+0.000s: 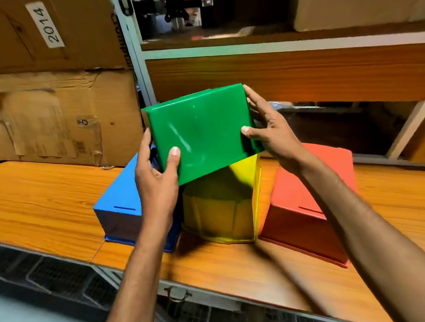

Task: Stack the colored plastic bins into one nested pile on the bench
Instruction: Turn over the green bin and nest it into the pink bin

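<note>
The green bin (201, 133) is held up off the bench (44, 199), tilted, its flat base turned toward the camera. The left hand (157, 180) grips its lower left corner, thumb on the base and fingers round the side. The right hand (272, 133) holds the right edge the same way, thumb across the base and fingers curled behind.

Just beneath it sits the yellow bin (218, 216), partly covered, so which way it lies cannot be told. It stands between two others, the blue bin (118, 209) on the left and the red bin (308, 196) on the right, both upside down with rims on the bench.

Behind are cardboard boxes (50, 117), one labelled 2014, and a shelf (288, 73).
</note>
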A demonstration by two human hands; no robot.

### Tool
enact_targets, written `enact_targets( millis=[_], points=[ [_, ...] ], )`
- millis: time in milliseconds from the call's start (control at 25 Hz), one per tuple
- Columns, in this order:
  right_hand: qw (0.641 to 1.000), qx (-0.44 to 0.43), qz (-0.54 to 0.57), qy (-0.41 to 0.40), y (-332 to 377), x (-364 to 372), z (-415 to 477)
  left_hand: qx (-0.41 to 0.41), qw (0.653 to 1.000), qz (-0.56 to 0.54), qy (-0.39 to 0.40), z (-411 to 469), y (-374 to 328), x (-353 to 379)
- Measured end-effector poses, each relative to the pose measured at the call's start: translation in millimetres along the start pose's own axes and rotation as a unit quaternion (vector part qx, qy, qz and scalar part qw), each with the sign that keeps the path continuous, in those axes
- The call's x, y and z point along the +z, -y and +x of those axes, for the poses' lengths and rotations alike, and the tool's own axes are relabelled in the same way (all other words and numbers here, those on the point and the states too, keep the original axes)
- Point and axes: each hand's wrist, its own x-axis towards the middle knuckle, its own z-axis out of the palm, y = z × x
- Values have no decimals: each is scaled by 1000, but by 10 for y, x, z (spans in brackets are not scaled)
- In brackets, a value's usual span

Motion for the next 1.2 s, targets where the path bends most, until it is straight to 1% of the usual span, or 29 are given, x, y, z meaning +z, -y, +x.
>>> enact_targets(
  millis=[120, 200, 240, 360, 400, 560, 680, 720, 800, 880, 920, 960, 1040, 1080, 1120, 1200],
  points=[
    [999, -17, 31, 4, 152, 47, -199, 51, 998, -41, -3, 137, -232, -180],
    [998, -21, 65, -4, 240, 88, -332, 50, 995, -83, 3, 262, -311, -271],
    [998, -25, 64, -3, 298, 104, -402, 42, 993, -105, 7, 324, -343, -306],
    [998, -57, -9, 20, 463, 147, -559, 34, 989, -141, 5, 456, -442, -359],
    [997, -68, -31, 12, 512, 170, -579, 37, 988, -151, 4, 467, -498, -359],
    [983, -133, -90, -89, 629, 192, -530, 73, 981, -179, 16, 429, -685, -271],
    [969, -156, -114, -151, 670, 134, -495, 72, 974, -213, 22, 379, -780, -197],
    [964, -161, -107, -184, 682, 108, -487, 70, 971, -227, 37, 361, -819, -174],
    [944, -160, -93, -272, 689, 48, -465, 90, 963, -233, 104, 319, -878, -129],
    [933, -125, -60, -332, 692, -12, -451, 130, 959, -184, 174, 269, -888, -94],
    [932, -100, -38, -348, 690, -45, -451, 149, 960, -144, 188, 243, -858, -86],
    [929, -78, -18, -360, 675, -98, -456, 165, 964, -97, 185, 215, -796, -83],
    [920, -48, 28, -388, 619, -272, -454, 199, 970, 16, 139, 168, -622, -84],
    [913, -33, 55, -402, 587, -376, -447, 220, 967, 61, 110, 148, -534, -85],
    [908, -19, 78, -411, 566, -467, -440, 238, 963, 88, 88, 138, -466, -83],
    [904, 5, 110, -412, 510, -601, -421, 270, 953, 112, 77, 107, -446, -54]
  ],
)
